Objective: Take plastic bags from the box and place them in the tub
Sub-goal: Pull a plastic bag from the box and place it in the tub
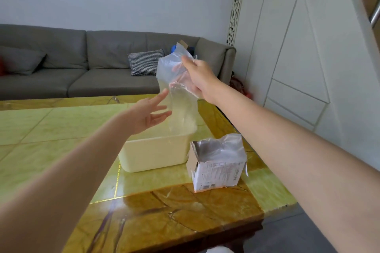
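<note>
Bag (181,88) hung in the air from the right hand (200,77), whose fingers were curled round its upper part, thumb on the near side. Its loose lower end dangled just above the far rim of the tub (156,155). The left hand (148,116) was apart from the bag or barely brushing it, fingers straight and spread, palm turned toward the film, holding nothing. The box (217,167) stood just right of the tub on the table (61,125), its top torn open, more clear film bunched out of the opening.

Likely step: lowering the bag into the tub, the left hand ready to guide it.

The main risk was drift. Film this light could float on release and settle over the rim or on the table instead of inside. It could also cling to the fingers and come back up with the hand. The right arm passed close above the box, so a careless sweep might tip it or drag out the bunched film.
</note>
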{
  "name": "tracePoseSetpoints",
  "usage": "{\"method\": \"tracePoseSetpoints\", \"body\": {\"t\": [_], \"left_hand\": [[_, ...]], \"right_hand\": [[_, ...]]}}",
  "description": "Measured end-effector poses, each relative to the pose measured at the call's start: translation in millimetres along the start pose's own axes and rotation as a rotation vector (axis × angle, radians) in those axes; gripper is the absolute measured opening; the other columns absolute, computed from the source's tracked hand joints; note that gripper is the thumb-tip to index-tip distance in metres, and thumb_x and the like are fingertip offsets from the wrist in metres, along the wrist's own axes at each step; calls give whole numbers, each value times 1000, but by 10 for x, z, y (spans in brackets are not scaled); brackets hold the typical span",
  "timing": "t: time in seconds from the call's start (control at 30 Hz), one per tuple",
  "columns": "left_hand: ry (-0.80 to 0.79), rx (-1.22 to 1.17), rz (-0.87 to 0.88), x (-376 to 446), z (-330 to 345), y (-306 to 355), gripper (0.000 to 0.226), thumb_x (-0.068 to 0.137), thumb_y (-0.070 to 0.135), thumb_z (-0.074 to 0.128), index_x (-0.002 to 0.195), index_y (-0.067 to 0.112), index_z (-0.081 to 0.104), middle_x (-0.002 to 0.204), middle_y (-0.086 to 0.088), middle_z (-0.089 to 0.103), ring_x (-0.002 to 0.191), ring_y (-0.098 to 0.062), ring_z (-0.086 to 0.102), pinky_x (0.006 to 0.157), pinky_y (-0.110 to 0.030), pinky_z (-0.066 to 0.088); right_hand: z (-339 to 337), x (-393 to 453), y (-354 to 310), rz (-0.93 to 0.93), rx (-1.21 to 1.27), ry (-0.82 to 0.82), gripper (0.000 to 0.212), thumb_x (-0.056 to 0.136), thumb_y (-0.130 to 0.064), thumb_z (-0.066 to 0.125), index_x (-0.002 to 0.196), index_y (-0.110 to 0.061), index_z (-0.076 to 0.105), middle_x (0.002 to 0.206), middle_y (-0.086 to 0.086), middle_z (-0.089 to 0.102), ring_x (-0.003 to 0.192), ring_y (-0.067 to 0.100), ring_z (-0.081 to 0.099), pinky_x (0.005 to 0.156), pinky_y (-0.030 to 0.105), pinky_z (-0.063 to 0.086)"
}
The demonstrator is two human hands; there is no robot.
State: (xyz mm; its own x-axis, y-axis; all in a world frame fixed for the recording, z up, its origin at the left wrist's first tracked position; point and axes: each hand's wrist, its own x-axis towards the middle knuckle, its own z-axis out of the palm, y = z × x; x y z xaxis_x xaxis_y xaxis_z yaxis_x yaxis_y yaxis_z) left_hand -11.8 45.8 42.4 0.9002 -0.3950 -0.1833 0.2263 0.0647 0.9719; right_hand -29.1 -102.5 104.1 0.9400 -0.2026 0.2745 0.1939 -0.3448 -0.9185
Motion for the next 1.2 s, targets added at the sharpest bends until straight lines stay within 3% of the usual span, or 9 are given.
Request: {"method": "tracePoseSetpoints", "body": {"t": [0.07,0.2,0.33,0.63,0.8,0.93,1.03,1.1,1.2], "left_hand": [[-39,-17,-51,-29,-144,10,71,80,56,54,136,15,38,97,-7,58,50,-6,61,49,-15,53],[-161,-5,-150,-130,-422,-8,78,70,63,48,126,10,45,93,-8,63,43,-4,52,45,-14,50],[-10,-125,-7,-130,-684,-3,18,96,23,45,87,13,57,62,6,58,31,0,36,33,-5,33],[369,230,34,232,-912,-173,13,90,1,55,78,5,54,69,-10,58,34,-2,57,40,-12,48],[383,391,-15,450,-864,-253,16,89,-1,56,75,5,53,69,-13,60,34,-5,58,38,-15,49],[447,365,-86,562,-838,-261,17,90,-7,50,75,2,51,67,-13,56,30,-10,57,40,-19,51],[480,343,-114,597,-799,-255,17,91,-8,46,77,1,51,53,-11,59,28,-12,55,40,-19,50],[491,338,-138,611,-765,-260,16,92,-6,44,79,0,51,41,-7,58,27,-12,55,41,-20,50],[476,444,-142,622,-741,-262,16,92,-4,46,78,-1,53,34,-3,56,27,-13,55,44,-23,51]], "right_hand": [[123,46,-30,80,109,-70,45,100,-39,36,116,-5,60,81,17,56,30,1,37,29,15,22],[431,108,-72,162,360,-210,46,101,-37,36,127,-5,55,108,15,64,91,22,66,46,14,49],[693,235,33,160,309,-189,44,100,-37,40,117,-3,62,87,13,56,59,15,49,29,14,26],[430,350,817,263,-104,126,28,85,4,53,60,-8,57,52,3,54,38,10,38,31,12,26],[455,386,1011,539,15,-187,25,98,-30,40,88,-12,54,58,2,61,37,10,45,35,15,27],[441,399,1020,661,260,-338,68,91,-70,19,126,-20,49,113,8,65,56,15,43,52,21,22],[347,387,944,666,343,-400,68,87,-75,20,105,-18,52,72,3,65,45,14,47,41,19,31],[304,393,952,607,305,-483,58,87,-67,40,107,-14,54,74,3,64,51,13,51,38,19,41],[376,382,994,471,-97,-437,23,86,-11,66,107,-5,60,70,5,61,56,12,50,47,19,44]]}}
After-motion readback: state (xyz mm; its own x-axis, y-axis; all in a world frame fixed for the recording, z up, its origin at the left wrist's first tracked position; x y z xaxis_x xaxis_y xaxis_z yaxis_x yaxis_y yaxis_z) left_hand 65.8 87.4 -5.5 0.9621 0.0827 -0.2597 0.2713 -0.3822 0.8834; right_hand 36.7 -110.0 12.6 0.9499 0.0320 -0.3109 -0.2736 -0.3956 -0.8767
